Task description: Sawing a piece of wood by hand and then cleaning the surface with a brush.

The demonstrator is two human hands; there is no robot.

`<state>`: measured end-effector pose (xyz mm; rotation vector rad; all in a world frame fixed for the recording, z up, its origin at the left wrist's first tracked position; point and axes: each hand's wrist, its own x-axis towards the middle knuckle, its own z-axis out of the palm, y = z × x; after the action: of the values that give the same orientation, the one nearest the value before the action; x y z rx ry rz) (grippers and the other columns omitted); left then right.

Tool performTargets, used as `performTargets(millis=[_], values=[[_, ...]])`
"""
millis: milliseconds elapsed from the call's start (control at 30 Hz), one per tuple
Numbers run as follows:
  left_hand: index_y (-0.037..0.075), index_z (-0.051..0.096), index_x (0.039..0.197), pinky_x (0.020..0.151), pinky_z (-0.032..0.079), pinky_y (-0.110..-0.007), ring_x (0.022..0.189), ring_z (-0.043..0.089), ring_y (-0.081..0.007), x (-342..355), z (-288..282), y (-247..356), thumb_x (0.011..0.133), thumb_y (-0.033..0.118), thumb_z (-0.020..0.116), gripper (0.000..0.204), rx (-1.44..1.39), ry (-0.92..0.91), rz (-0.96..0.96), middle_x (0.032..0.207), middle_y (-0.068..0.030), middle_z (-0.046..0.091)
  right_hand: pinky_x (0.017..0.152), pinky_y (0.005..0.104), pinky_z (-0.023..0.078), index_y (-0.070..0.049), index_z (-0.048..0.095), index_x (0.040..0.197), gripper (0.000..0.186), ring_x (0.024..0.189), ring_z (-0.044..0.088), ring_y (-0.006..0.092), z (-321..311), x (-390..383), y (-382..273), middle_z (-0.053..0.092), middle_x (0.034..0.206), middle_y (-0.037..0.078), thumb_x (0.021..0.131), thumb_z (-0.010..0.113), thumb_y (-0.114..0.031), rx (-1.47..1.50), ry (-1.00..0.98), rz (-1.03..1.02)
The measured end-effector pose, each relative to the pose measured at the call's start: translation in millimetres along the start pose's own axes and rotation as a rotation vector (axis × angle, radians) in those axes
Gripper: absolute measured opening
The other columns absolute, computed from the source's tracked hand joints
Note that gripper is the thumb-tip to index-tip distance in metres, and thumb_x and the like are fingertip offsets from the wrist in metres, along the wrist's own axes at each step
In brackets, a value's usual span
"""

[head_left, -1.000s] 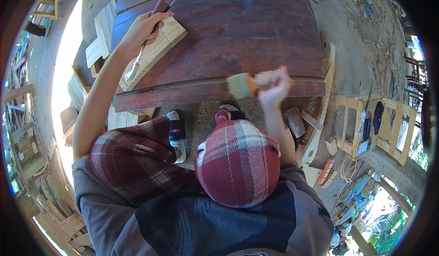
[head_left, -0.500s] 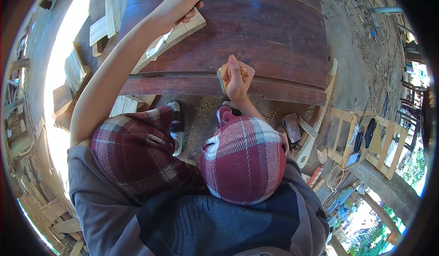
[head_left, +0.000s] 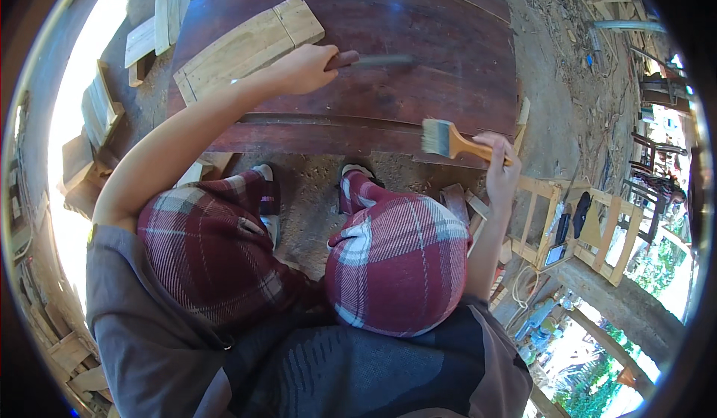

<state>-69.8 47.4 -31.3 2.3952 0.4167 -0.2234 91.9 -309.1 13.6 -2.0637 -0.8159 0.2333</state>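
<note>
My left hand [head_left: 306, 71] is closed around the brown wooden handle of what looks like a chisel [head_left: 385, 60]. Its flat grey blade points right above the dark bench top and is smeared by motion. My left wrist passes just in front of a pale wooden board [head_left: 239, 48] with pencil lines, which lies slanted on the bench. My right hand [head_left: 502, 160] grips a flat paintbrush [head_left: 463, 147] by its orange wooden handle. The pale bristles point left, over the near right edge of the bench.
The dark reddish wooden bench [head_left: 441, 60] stands before my knees, with a groove near its front edge. Wood offcuts [head_left: 101, 108] lie on the floor at left. At right are a light wooden frame [head_left: 538, 216] with things on it and scattered shavings [head_left: 567, 52].
My right hand has moved right and its brush has swung into view, bristles leftward. My left hand has come nearer with the chisel, uncovering more of the board. The whole view has shifted slightly.
</note>
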Motion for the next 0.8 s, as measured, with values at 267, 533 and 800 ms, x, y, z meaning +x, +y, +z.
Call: performTargets(millis=[267, 533, 800], values=[[0.003, 0.046, 0.107, 0.085, 0.044, -0.045, 0.098, 0.055, -0.0371, 16, 26, -14, 0.087, 0.018, 0.061, 0.029, 0.162, 0.126, 0.104, 0.099, -0.0178, 0.059, 0.059, 0.0234, 0.049, 0.003, 0.070, 0.089, 0.021, 0.066, 0.061, 0.0113, -17, 7, -40, 0.067, 0.086, 0.007, 0.090, 0.063, -0.017, -0.119, -0.290, 0.054], [0.004, 0.049, 0.114, 0.091, 0.045, -0.042, 0.110, 0.052, -0.0350, -2, 14, -31, 0.079, 0.022, 0.069, 0.043, 0.239, 0.218, 0.183, 0.115, -0.0150, 0.052, 0.057, 0.0299, 0.049, -0.002, 0.070, 0.082, 0.016, 0.058, 0.062, 0.0147, 180, 61, -102, 0.068, 0.074, 0.007, 0.086, 0.066, -0.017, 0.006, -0.628, -0.680], [0.008, 0.058, 0.118, 0.095, 0.043, -0.038, 0.111, 0.053, -0.0294, -73, -66, -59, 0.086, 0.016, 0.063, 0.034, 0.367, 0.685, 0.152, 0.118, -0.0128, 0.056, 0.045, 0.0211, 0.044, 0.001, 0.071, 0.077, 0.028, 0.050, 0.057, 0.0078, 150, 82, -112, 0.064, 0.064, 0.005, 0.092, 0.061, -0.020, 0.273, -0.570, -0.268]])
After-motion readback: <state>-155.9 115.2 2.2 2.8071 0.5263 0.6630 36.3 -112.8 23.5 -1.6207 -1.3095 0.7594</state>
